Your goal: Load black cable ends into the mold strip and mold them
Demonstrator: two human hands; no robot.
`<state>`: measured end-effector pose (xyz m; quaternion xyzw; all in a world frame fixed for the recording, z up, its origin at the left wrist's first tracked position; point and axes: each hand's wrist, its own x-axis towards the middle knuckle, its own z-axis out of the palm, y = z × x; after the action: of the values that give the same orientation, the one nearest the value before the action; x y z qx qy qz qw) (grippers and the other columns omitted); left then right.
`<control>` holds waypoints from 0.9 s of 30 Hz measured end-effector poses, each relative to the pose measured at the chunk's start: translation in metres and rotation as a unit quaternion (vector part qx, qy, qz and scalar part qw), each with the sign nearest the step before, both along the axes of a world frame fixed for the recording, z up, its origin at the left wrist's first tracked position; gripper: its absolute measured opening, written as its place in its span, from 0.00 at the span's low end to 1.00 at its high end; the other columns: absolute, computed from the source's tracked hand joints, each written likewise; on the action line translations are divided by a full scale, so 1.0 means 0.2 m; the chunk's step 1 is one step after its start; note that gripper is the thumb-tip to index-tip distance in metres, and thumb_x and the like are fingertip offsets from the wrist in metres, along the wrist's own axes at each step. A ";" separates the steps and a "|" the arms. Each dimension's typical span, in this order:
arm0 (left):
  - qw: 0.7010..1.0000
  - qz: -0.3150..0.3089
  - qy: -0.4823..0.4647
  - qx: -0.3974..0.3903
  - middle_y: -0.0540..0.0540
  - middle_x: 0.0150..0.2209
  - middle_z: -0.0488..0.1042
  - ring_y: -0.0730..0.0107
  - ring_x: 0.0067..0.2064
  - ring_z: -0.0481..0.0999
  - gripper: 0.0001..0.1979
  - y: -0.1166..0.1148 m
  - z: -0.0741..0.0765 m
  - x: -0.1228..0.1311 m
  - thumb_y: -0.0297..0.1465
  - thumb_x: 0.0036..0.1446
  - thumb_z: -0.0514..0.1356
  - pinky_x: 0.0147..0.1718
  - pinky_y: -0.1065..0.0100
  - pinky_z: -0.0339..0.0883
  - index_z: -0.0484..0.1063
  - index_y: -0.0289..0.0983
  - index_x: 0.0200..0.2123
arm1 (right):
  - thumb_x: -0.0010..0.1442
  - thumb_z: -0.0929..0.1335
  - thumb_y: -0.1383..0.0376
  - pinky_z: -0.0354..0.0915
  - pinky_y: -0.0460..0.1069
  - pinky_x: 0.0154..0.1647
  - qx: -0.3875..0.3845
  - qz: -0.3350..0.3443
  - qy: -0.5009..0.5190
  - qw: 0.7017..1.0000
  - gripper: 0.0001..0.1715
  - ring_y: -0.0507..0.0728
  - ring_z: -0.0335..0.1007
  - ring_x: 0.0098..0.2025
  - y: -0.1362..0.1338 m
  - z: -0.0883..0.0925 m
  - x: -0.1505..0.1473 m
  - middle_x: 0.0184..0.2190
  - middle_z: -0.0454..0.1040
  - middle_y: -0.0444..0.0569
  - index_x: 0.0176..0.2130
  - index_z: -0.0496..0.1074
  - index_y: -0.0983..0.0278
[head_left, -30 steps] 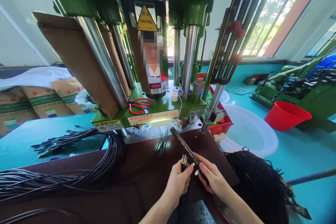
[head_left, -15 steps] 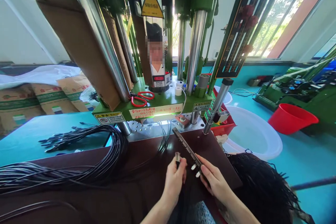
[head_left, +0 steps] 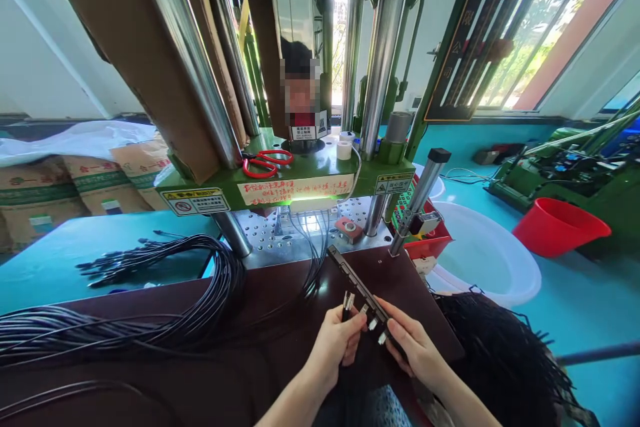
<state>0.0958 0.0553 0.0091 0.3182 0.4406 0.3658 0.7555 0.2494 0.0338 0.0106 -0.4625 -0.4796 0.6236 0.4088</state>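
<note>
My left hand (head_left: 339, 341) is closed on cable plugs (head_left: 349, 305), whose metal ends point up past the thumb and forefinger. Its fingertips are at the left side of a long dark slotted metal bar (head_left: 356, 281). My right hand (head_left: 416, 345) grips the near end of that bar, thumb on top. Two metal plug ends (head_left: 373, 324) stick out from the bar's left edge close to my right thumb. Another small plug end (head_left: 365, 308) shows between my left fingertips and the bar; whether it is seated in the bar, I cannot tell.
Ahead stands a green press (head_left: 300, 170) with red-handled scissors (head_left: 267, 161) on its plate. Bundles of black cable (head_left: 220, 273) lie on the brown table (head_left: 200, 380) at left. To the right are a black cable heap (head_left: 500, 347), a white tub (head_left: 490, 260) and a red bucket (head_left: 560, 227).
My left hand has moved right, up to the bar, and a further plug end now shows there. My right hand still holds the bar. The view has tilted downward slightly.
</note>
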 end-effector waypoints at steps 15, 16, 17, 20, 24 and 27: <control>0.998 0.029 0.037 0.030 0.62 0.10 0.49 0.86 0.11 0.45 0.22 0.01 -0.02 -0.01 0.49 0.39 0.60 0.08 0.78 0.38 0.59 0.37 0.21 | 0.60 0.60 0.53 0.43 0.42 0.15 0.022 0.049 -0.051 0.997 0.29 0.44 0.45 0.17 0.01 -0.07 0.01 0.19 0.57 0.39 0.57 0.57 0.62; 0.997 0.048 0.043 0.047 0.61 0.11 0.51 0.86 0.12 0.46 0.22 0.02 -0.02 -0.02 0.51 0.41 0.58 0.08 0.79 0.39 0.59 0.37 0.23 | 0.59 0.61 0.52 0.43 0.42 0.15 0.011 0.035 -0.040 0.999 0.30 0.44 0.45 0.17 0.01 -0.06 0.01 0.19 0.58 0.39 0.56 0.58 0.62; 0.995 0.071 0.046 0.062 0.61 0.12 0.52 0.85 0.12 0.47 0.23 0.02 -0.02 -0.02 0.52 0.43 0.56 0.08 0.79 0.40 0.60 0.37 0.26 | 0.58 0.61 0.51 0.43 0.42 0.14 0.002 0.019 -0.030 0.999 0.31 0.44 0.45 0.16 0.01 -0.05 0.01 0.19 0.58 0.39 0.56 0.59 0.63; 0.990 0.120 0.041 0.066 0.62 0.14 0.52 0.85 0.12 0.45 0.23 0.04 -0.03 -0.05 0.54 0.44 0.53 0.08 0.80 0.38 0.57 0.40 0.32 | 0.55 0.63 0.49 0.41 0.41 0.10 -0.017 -0.017 -0.008 1.000 0.35 0.43 0.44 0.13 0.01 -0.02 0.01 0.18 0.59 0.39 0.56 0.59 0.65; 0.995 0.071 0.045 0.047 0.63 0.11 0.49 0.84 0.11 0.42 0.22 0.05 -0.04 -0.06 0.53 0.44 0.54 0.07 0.80 0.36 0.54 0.41 0.28 | 0.53 0.64 0.48 0.41 0.40 0.09 -0.028 -0.009 0.002 1.000 0.36 0.42 0.43 0.12 0.01 0.00 0.01 0.16 0.58 0.38 0.55 0.61 0.65; 0.998 0.012 0.042 0.043 0.63 0.09 0.48 0.85 0.11 0.41 0.20 0.04 -0.03 -0.05 0.51 0.45 0.55 0.07 0.79 0.34 0.55 0.40 0.25 | 0.53 0.65 0.48 0.42 0.39 0.09 -0.030 0.005 -0.007 1.000 0.35 0.43 0.45 0.13 0.01 0.00 0.01 0.17 0.59 0.39 0.54 0.62 0.64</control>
<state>0.0848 0.0642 0.0022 0.3600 0.4593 0.3799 0.7177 0.2515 0.0367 0.0111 -0.4765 -0.4661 0.6366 0.3879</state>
